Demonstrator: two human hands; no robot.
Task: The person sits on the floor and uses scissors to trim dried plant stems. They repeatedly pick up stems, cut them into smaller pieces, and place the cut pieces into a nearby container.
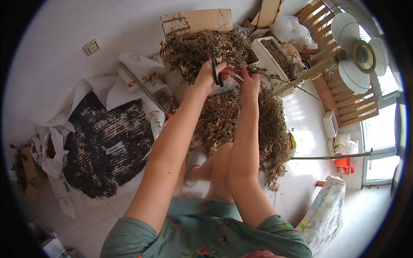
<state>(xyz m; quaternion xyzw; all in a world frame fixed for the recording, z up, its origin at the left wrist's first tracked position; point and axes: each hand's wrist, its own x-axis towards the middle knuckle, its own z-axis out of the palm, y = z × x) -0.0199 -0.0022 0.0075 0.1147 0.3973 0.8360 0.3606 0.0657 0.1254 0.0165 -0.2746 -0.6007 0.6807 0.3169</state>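
My left hand is closed round the black handles of a pair of scissors, held upright in front of a heap of dried plants. Close beside it, my right hand pinches a dried plant stem. The thin end of this stem sticks out far to the right. Some fingertips of both hands nearly meet at the stem, and I cannot tell whether the blades touch it. Below the hands, a second, larger pile of dried plants spreads over the floor around my legs.
Dark crumbly material lies spread on a white sheet at the left. A white trough of soil stands at the back right, near a standing fan and a wooden slatted frame. A covered seat is at the lower right.
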